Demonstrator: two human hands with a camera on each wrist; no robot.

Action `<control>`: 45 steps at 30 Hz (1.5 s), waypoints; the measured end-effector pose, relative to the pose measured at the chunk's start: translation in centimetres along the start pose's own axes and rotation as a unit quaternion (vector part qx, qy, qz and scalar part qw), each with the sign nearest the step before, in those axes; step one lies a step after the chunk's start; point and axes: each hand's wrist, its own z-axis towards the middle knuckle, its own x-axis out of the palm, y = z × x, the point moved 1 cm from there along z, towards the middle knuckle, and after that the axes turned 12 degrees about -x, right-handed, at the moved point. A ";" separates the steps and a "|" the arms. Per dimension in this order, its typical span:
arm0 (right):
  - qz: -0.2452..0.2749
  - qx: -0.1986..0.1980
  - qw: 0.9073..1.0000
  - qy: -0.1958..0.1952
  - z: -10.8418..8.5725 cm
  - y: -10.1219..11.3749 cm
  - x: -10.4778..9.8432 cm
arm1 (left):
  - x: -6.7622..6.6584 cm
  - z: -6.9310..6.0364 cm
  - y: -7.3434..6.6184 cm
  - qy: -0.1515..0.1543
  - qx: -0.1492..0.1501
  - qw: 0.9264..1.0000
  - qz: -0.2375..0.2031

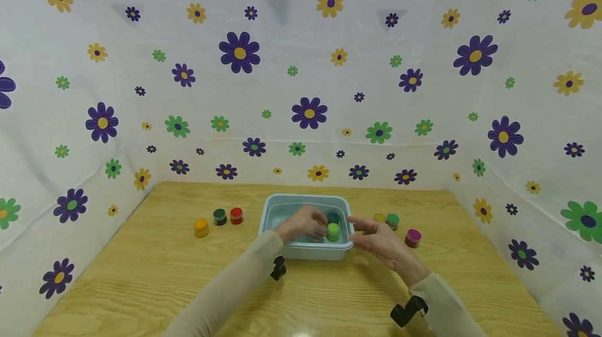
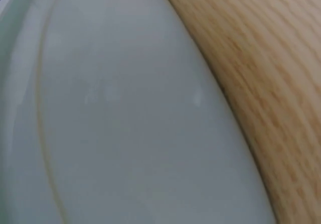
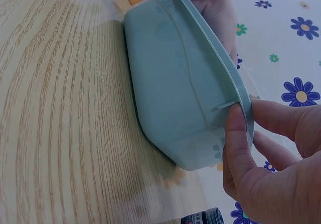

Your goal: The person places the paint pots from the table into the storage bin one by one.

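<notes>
A pale blue-green plastic basin [image 1: 315, 252] stands on the table. The left hand [image 1: 305, 223] reaches inside it with bent fingers, beside a light green jar [image 1: 332, 232] and a dark teal jar [image 1: 333, 218]; whether those fingers hold anything is hidden. At the basin's right end, the right hand [image 1: 378, 243] pinches the rim. The right wrist view shows the right hand [image 3: 273, 156] with thumb and fingers on both sides of the rim of the basin [image 3: 170, 78]. Only the outer wall of the basin [image 2: 125, 103] fills the left wrist view, without the hand.
On the wooden table [image 1: 301, 295], left of the basin, are an orange jar [image 1: 201, 228], a dark green jar [image 1: 219, 217] and a red jar [image 1: 236, 216]. To its right stand a yellow jar [image 1: 379, 218], a green jar [image 1: 392, 221] and a magenta jar [image 1: 413, 238].
</notes>
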 end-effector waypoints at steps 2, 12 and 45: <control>0.000 0.000 1.000 0.001 0.0 0.0 0.0 | -0.4 -0.1 0.0 0.003 0.001 1.000 -0.008; -0.001 0.002 1.000 0.000 -0.2 0.0 0.2 | -2.4 -1.1 -0.3 -0.032 0.032 0.999 0.021; -0.007 0.007 1.000 -0.010 0.0 0.0 0.1 | -13.5 -6.2 4.2 -0.130 0.019 0.988 -0.087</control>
